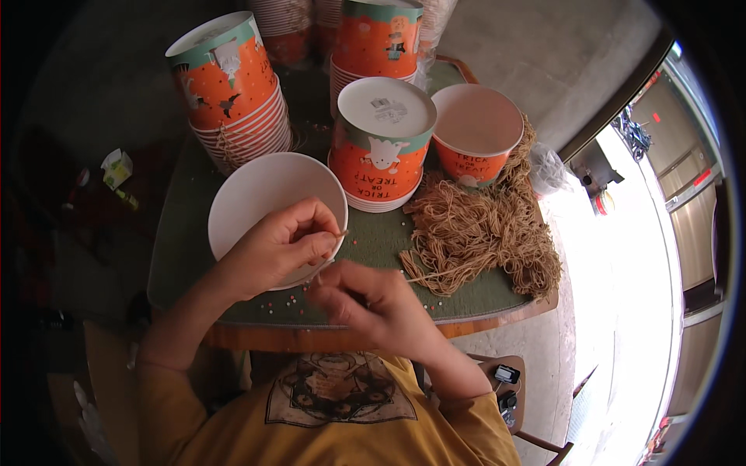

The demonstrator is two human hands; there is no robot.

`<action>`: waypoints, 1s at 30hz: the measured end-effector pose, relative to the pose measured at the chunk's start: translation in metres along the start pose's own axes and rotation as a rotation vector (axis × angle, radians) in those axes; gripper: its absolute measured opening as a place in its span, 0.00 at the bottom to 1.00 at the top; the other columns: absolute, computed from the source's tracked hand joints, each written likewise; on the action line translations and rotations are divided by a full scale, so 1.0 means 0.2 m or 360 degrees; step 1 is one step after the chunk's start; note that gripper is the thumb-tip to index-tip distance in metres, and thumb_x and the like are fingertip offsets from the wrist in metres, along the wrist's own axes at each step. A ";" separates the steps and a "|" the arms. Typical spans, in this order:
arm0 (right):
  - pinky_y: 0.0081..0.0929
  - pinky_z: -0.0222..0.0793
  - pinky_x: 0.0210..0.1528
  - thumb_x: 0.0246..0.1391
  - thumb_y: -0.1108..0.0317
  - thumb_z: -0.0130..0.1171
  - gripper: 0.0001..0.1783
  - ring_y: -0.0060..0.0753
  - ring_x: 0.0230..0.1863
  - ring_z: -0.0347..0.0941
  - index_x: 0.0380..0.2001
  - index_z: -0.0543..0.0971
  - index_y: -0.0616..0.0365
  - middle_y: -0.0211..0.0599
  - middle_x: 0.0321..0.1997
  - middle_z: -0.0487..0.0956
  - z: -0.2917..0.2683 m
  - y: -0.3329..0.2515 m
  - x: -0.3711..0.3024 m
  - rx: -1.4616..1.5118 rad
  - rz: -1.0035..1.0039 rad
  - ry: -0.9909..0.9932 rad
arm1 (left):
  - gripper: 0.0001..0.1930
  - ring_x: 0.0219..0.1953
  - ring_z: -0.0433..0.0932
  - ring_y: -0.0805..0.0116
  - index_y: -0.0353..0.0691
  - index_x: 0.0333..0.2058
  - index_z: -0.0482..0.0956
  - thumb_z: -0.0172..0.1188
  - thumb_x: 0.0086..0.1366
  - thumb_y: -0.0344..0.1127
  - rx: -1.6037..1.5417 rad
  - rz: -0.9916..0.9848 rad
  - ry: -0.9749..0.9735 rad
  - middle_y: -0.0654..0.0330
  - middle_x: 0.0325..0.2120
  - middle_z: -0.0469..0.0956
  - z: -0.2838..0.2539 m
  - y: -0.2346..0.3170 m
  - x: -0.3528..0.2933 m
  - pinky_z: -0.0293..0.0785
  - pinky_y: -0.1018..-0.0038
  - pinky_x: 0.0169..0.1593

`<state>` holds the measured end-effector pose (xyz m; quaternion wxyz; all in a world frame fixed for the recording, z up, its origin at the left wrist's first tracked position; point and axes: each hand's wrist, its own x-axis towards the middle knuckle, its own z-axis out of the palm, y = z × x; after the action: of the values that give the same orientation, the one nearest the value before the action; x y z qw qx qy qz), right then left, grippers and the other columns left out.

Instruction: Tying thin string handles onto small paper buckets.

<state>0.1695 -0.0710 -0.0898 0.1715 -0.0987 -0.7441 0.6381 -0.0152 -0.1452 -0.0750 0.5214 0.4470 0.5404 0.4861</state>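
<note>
The open bucket (256,190) sits beneath the left hand (272,247), whose thumb and forefinger pinch a string tip (344,233) by the bucket's right rim. Close beside, the right hand (369,301) curls half-closed; its hold I cannot tell. Rightward lies twine (489,233).

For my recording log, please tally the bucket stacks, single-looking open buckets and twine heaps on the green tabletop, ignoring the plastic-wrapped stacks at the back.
Upside-down paper bucket stacks: 3 (left stack, back stack, front stack)
Mouth-up paper buckets: 2 (near bucket, right bucket)
Tan twine heap: 1
Total: 6
</note>
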 end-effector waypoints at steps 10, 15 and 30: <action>0.11 0.47 0.18 0.64 0.57 0.49 0.17 0.09 0.17 0.53 0.39 0.79 0.61 0.18 0.18 0.67 -0.21 0.08 0.23 0.0682 0.0228 0.0072 | 0.06 0.37 0.71 0.81 0.34 0.39 0.74 0.54 0.68 0.31 0.0043 0.0061 -0.0030 0.67 0.34 0.74 0.02 -0.04 0.00 0.69 0.81 0.43; 0.12 0.49 0.20 0.65 0.56 0.48 0.18 0.10 0.17 0.54 0.37 0.77 0.62 0.20 0.17 0.65 -0.23 0.14 0.19 0.0860 0.0405 0.0188 | 0.08 0.30 0.69 0.82 0.33 0.36 0.75 0.54 0.69 0.33 0.0045 -0.0090 -0.0035 0.68 0.27 0.72 0.01 -0.02 0.01 0.67 0.83 0.36; 0.20 0.63 0.21 0.47 0.81 0.63 0.12 0.24 0.18 0.65 0.24 0.68 0.59 0.31 0.21 0.66 0.03 0.13 0.09 -0.0870 -0.0743 0.0788 | 0.07 0.29 0.70 0.82 0.35 0.36 0.75 0.53 0.69 0.33 -0.0029 -0.0043 0.0016 0.67 0.27 0.74 0.05 0.01 0.03 0.68 0.83 0.34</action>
<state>0.1490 -0.0656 -0.1141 0.4518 -0.1196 -0.8246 0.3188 -0.0064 -0.1390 -0.0742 0.5292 0.4326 0.5446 0.4861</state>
